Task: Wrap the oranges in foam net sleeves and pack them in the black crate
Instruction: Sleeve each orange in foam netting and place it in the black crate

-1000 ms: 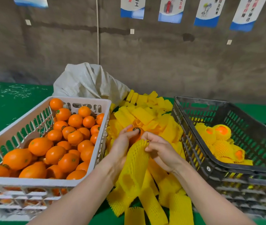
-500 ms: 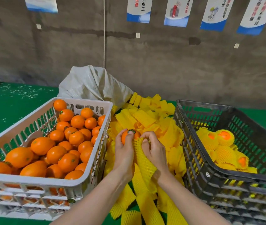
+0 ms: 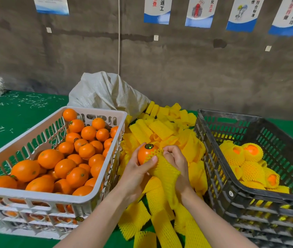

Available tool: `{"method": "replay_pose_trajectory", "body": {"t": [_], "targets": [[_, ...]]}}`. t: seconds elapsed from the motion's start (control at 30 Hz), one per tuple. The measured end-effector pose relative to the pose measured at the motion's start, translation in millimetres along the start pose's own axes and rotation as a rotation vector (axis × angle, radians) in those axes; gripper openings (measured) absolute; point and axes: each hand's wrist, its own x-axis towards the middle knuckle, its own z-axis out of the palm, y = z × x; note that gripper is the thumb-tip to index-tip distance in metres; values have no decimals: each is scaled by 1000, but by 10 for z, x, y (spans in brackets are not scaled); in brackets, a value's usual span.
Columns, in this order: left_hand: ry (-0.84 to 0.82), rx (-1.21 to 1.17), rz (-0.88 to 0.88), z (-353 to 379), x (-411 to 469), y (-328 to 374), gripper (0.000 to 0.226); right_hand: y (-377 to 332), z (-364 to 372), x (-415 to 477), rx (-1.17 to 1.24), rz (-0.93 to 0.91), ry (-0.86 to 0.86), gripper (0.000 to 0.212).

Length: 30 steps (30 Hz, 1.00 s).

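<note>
I've got the orange (image 3: pixel 144 153) up at centre frame, above the heap of loose sleeves, with a round dark sticker on its top whose print is too small for me to read. My left hand (image 3: pixel 136 173) is wrapped around it from below and the left, thumb pressed across the mouth of the foam net sleeve (image 3: pixel 165 171), which covers only the fruit's right side. My right hand (image 3: pixel 176 162) is closed on the sleeve's netting just beside the orange, and the rest of the sleeve hangs down between my wrists. Under both hands, the pile of yellow sleeves (image 3: pixel 161 130) spills across the green table (image 3: pixel 17 115), filling the gap between the two crates. On my left, the white crate (image 3: pixel 56 197) sits full of bare oranges, several with small stickers. On my right, the black crate (image 3: pixel 231 187) holds a few wrapped oranges (image 3: pixel 249 163) against its near wall, orange peel showing through the open ends; a small round tag on its near rim reads "2". Behind the pile, a white woven sack (image 3: pixel 106 92) slumps against the grey wall. Posters (image 3: pixel 157 9) hang along the top of that wall with Chinese characters; most are cut off by the frame or blurred, so I can't read them with confidence. White shreds are scattered on the far left of the table.
</note>
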Motion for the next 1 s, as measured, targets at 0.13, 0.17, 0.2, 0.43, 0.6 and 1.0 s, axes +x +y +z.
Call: {"method": "replay_pose_trajectory", "body": {"t": [0.13,0.17,0.2,0.43,0.6,1.0], "targets": [[22,104,90,29,-14,-70,60,-29,31,-75,91,58,5,38],[33,140,99,52,-23,-77,51,-39,40,-81,50,50,13,45],[42,169,105,69,-33,-78,42,-51,44,-90,-2,31,22,49],[172,91,-6,110,17,-20,77,-112,61,-73,-235,-218,118,32],[111,71,21,64,58,-89,57,-143,-50,118,-149,-230,184,35],[122,50,-8,85,160,-70,25,29,-2,271,141,219,-9,41]]}}
